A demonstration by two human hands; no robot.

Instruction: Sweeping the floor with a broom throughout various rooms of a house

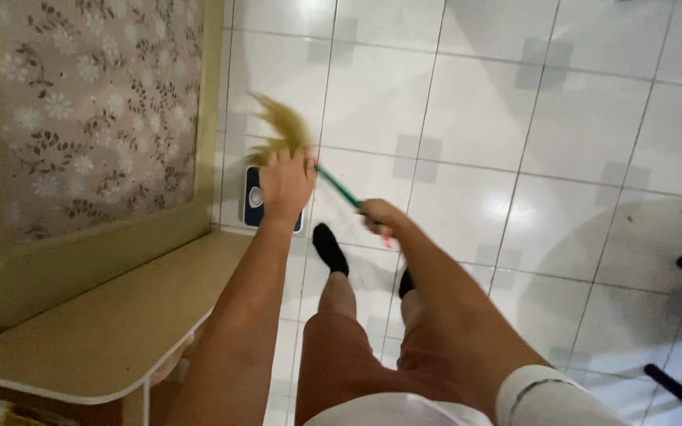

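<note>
A broom with a green handle (339, 187) and straw-coloured bristles (284, 126) is held low over the white tiled floor (467, 118). My left hand (286, 183) grips it just below the bristles. Further back, my right hand (380, 217) is closed around the same handle. The bristles are blurred and point up and left, toward the base of a wall. My legs in brown shorts and a black-socked foot (330, 248) show below the hands.
A blue and white bathroom scale (252, 199) lies on the floor beside the left hand. A beige ledge (112, 323) and a floral-patterned panel (96, 110) fill the left. Dark furniture legs (680, 390) stand at the right edge.
</note>
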